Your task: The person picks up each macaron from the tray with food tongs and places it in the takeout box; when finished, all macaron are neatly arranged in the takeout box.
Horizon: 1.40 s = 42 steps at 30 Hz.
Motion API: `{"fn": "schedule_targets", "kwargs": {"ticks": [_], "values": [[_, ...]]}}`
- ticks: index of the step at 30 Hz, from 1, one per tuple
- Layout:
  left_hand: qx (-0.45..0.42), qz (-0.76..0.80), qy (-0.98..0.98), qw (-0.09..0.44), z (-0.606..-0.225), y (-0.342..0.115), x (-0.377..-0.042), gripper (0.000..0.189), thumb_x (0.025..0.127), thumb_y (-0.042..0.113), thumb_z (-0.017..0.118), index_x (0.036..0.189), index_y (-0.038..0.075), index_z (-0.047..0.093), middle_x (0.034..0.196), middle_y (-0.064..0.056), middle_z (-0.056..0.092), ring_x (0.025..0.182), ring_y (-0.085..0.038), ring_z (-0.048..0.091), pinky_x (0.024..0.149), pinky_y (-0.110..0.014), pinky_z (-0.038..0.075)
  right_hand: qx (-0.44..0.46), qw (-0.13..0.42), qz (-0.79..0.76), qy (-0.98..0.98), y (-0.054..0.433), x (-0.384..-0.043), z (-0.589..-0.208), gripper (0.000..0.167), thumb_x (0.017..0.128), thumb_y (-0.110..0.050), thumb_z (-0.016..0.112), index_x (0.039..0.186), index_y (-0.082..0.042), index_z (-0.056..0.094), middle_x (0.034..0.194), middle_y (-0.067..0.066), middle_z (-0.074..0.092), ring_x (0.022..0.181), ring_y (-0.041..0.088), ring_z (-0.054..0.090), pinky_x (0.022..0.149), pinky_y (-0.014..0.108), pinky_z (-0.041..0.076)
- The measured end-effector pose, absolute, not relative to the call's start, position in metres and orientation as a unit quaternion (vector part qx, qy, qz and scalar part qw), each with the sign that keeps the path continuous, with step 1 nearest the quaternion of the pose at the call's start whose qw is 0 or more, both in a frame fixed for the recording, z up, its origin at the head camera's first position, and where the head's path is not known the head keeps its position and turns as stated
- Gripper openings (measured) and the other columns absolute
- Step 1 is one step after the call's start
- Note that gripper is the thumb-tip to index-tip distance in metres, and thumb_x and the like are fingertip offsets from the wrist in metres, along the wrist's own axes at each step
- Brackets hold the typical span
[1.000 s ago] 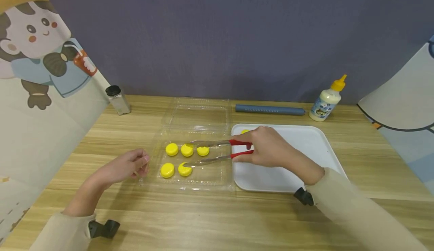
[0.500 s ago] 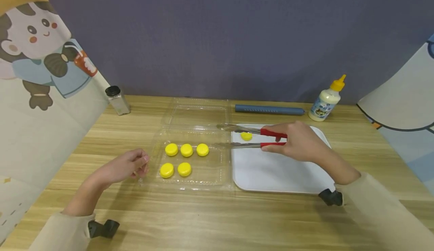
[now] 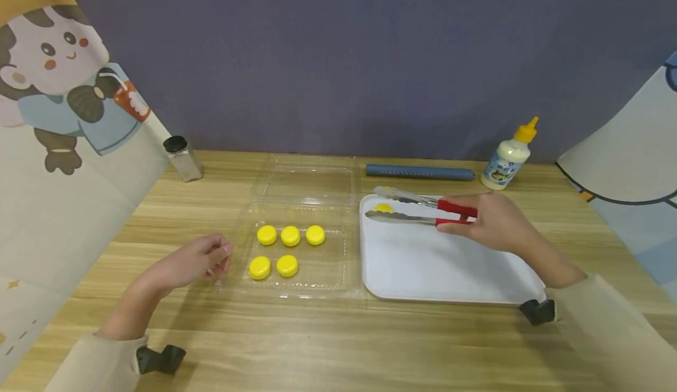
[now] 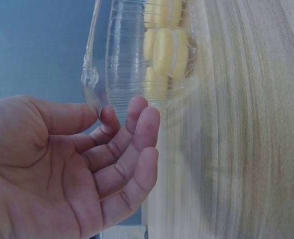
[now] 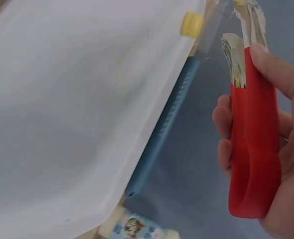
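Observation:
My left hand (image 3: 195,261) pinches the near left corner of a clear plastic clamshell container (image 3: 296,294) between thumb and index finger; the other fingers are loosely bent in the left wrist view. Several yellow macarons (image 3: 290,236) sit in its base in two rows, their white filling showing from the side. My right hand (image 3: 494,218) grips metal tongs with red handles (image 3: 457,206), their arms spread apart over the left back part of a white tray (image 3: 433,268). One yellow macaron (image 3: 384,207) lies in that tray corner, partly covered by the nearer arm of the tongs.
The container's open lid (image 3: 312,180) lies flat toward the back. Behind the tray is a long blue-grey box (image 3: 420,172). A squeeze bottle with a yellow nozzle (image 3: 505,163) stands back right, a black-capped jar (image 3: 183,158) back left. A dark partition closes the rear.
My right hand has drawn the tongs rightward, from over the macarons in the container to over the tray, uncovering the macaron in its corner. My left hand has stayed at the container's corner.

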State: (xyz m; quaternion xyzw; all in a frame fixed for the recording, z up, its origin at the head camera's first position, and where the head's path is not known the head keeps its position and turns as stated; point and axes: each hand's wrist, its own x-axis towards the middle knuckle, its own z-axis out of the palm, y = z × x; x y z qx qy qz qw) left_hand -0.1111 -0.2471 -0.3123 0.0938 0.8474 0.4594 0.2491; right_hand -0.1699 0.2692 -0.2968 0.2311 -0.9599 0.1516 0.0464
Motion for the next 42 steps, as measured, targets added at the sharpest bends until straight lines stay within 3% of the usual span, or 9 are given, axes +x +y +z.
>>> {"fn": "schedule_targets", "kwargs": {"ticks": [3, 10, 20, 28, 37, 42], "values": [[0.094, 0.460, 0.847, 0.250, -0.312, -0.247, -0.111, 0.023, 0.112, 0.010, 0.032, 0.099, -0.002, 0.047, 0.085, -0.010, 0.052, 0.078, -0.024, 0.049, 0.065, -0.031, 0.042, 0.224, 0.038, 0.155, -0.961, 0.273, -0.172, -0.300, 0.057, 0.082, -0.039, 0.085, 0.123, 0.000, 0.072, 0.076, 0.003, 0.071, 0.061, 0.014, 0.050, 0.052, 0.029, 0.038], [0.089, 0.457, 0.849, 0.248, -0.312, -0.247, -0.111, 0.024, 0.112, 0.010, 0.032, 0.099, -0.002, 0.047, 0.086, -0.010, 0.052, 0.079, -0.024, 0.050, 0.066, -0.032, 0.042, 0.217, 0.026, 0.145, -0.965, 0.278, -0.179, -0.312, 0.056, 0.083, -0.039, 0.084, 0.121, 0.000, 0.073, 0.070, 0.003, 0.070, 0.055, 0.014, 0.048, 0.052, 0.030, 0.037], [0.094, 0.466, 0.844, 0.249, -0.316, -0.249, -0.113, 0.024, 0.112, 0.010, 0.033, 0.098, -0.002, 0.047, 0.085, -0.009, 0.052, 0.077, -0.023, 0.050, 0.063, -0.030, 0.042, 0.206, 0.020, 0.157, -0.966, 0.280, -0.183, -0.325, 0.054, 0.083, -0.040, 0.084, 0.120, -0.002, 0.074, 0.088, 0.013, 0.076, 0.064, 0.016, 0.056, 0.055, 0.032, 0.042], [0.094, 0.461, 0.847, 0.248, -0.313, -0.248, -0.112, 0.024, 0.112, 0.011, 0.033, 0.098, -0.002, 0.047, 0.085, -0.009, 0.052, 0.078, -0.023, 0.050, 0.065, -0.030, 0.041, 0.210, 0.051, 0.147, -0.965, 0.276, -0.181, -0.327, 0.047, 0.081, -0.035, 0.086, 0.116, -0.005, 0.076, 0.085, 0.011, 0.076, 0.064, 0.017, 0.059, 0.055, 0.032, 0.041], [0.089, 0.456, 0.850, 0.250, -0.312, -0.247, -0.112, 0.024, 0.112, 0.011, 0.032, 0.100, -0.003, 0.047, 0.086, -0.010, 0.052, 0.079, -0.024, 0.051, 0.066, -0.032, 0.042, 0.216, 0.064, 0.158, -0.962, 0.279, -0.177, -0.327, 0.045, 0.082, -0.034, 0.086, 0.116, -0.005, 0.076, 0.082, 0.011, 0.076, 0.053, 0.012, 0.045, 0.050, 0.030, 0.034], [0.088, 0.457, 0.849, 0.251, -0.313, -0.247, -0.112, 0.024, 0.112, 0.011, 0.032, 0.099, -0.003, 0.048, 0.086, -0.010, 0.052, 0.078, -0.024, 0.050, 0.065, -0.031, 0.042, 0.219, 0.070, 0.161, -0.960, 0.281, -0.176, -0.323, 0.046, 0.083, -0.033, 0.085, 0.116, -0.004, 0.076, 0.063, 0.000, 0.068, 0.047, 0.011, 0.037, 0.048, 0.028, 0.030]]}}
